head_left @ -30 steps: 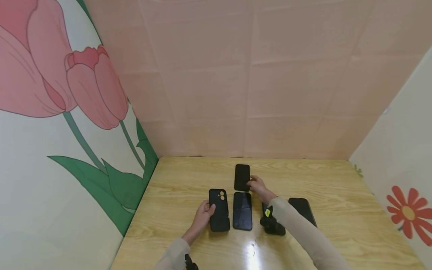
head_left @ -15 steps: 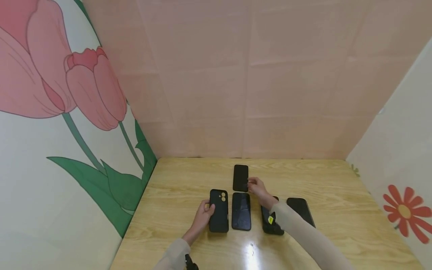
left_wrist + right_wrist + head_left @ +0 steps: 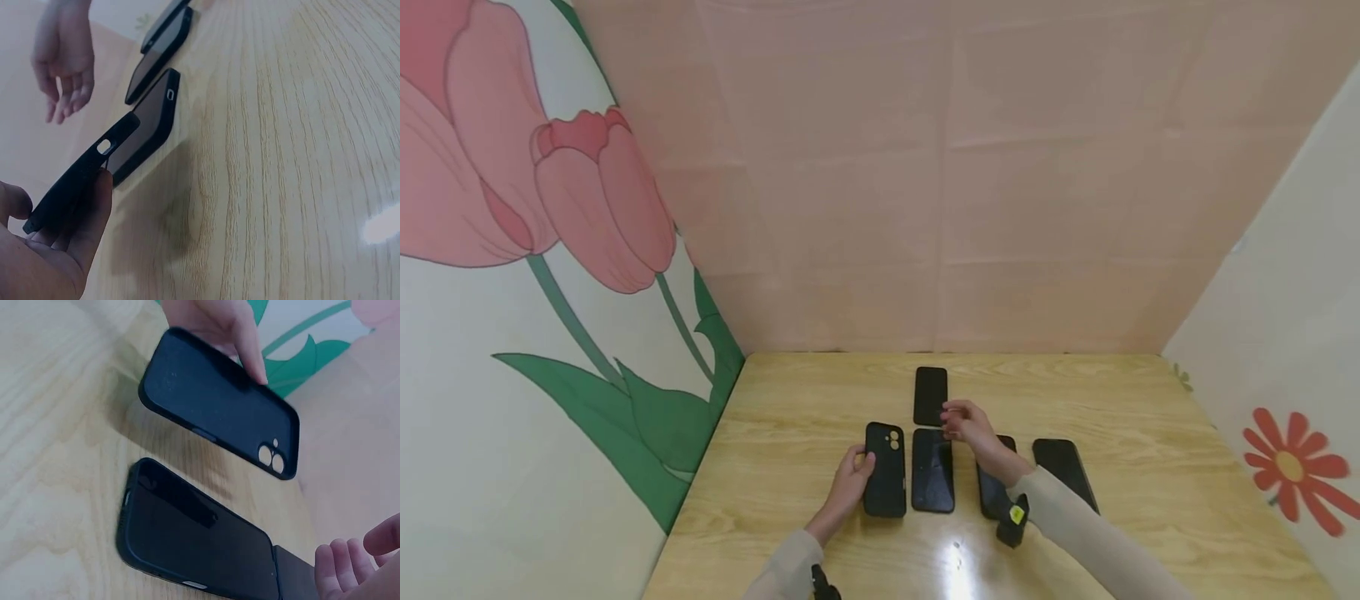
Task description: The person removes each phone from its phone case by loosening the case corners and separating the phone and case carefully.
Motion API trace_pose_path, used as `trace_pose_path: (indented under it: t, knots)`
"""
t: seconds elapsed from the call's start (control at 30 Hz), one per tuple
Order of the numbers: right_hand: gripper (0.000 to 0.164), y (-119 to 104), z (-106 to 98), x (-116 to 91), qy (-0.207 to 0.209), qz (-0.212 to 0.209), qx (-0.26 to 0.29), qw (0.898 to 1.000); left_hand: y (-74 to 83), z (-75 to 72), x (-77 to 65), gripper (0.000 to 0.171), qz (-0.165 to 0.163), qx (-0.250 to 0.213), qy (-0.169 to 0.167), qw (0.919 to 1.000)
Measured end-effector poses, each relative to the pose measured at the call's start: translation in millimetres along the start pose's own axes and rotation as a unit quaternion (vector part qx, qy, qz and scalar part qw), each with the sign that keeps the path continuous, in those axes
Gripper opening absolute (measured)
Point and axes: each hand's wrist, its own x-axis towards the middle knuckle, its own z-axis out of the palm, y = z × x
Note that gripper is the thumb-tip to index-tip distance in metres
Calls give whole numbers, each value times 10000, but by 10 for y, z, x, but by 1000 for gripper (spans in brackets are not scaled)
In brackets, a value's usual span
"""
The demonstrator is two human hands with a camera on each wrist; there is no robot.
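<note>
My left hand [image 3: 844, 487] holds a black phone case [image 3: 885, 479] up off the table by its left edge, thumb on one side and fingers on the other. Its camera holes and hollow inside show in the right wrist view. Just right of the case lies a phone [image 3: 933, 479], dark screen up, with a black rim. Beyond it a second dark phone [image 3: 930, 392] lies end to end with it. My right hand [image 3: 972, 427] hovers over where these two phones meet, fingers loosely bent and nothing in them, as the left wrist view also shows.
Right of the middle phone, another black phone [image 3: 988, 492] lies partly under my right wrist. A further dark phone [image 3: 1063, 467] is farther right, partly covered by my right sleeve [image 3: 1075, 517]. A pink cloth wall [image 3: 940, 208] borders the wooden table [image 3: 790, 400] at the back.
My right hand has drawn back from the right edge of the far phone, toward me and upward. My left hand keeps its hold on the case. The head view has shifted slightly.
</note>
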Motion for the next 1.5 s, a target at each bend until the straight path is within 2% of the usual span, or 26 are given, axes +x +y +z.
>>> trace_pose_path:
  t: [0.17,0.43,0.7,0.9,1.07,1.2,1.37,1.5]
  knots:
    - [31,-26,5,-125,-33,-22,-9,10000,-206,5,125,45,-57,275,162,9995]
    - [27,25,-80,-208,-72,123,51,9999,-271,46,201,45,-15,1065,508,9930]
    - [28,46,-145,-254,-1,38,147,9999,-261,73,228,44,-165,1063,578,9925]
    - [28,62,-143,-271,-19,50,207,9998,-302,81,262,43,-28,1117,533,9923]
    - [28,95,-139,-251,35,185,202,9996,-332,83,291,45,-57,1252,583,9904]
    - [28,111,-134,-251,24,281,98,9996,-335,65,289,44,-37,1725,761,9821]
    - [28,116,-132,-258,14,360,97,9993,-319,40,271,45,74,2374,893,9673]
    - [30,121,-135,-262,-30,334,44,9994,-305,18,253,48,225,2581,918,9615]
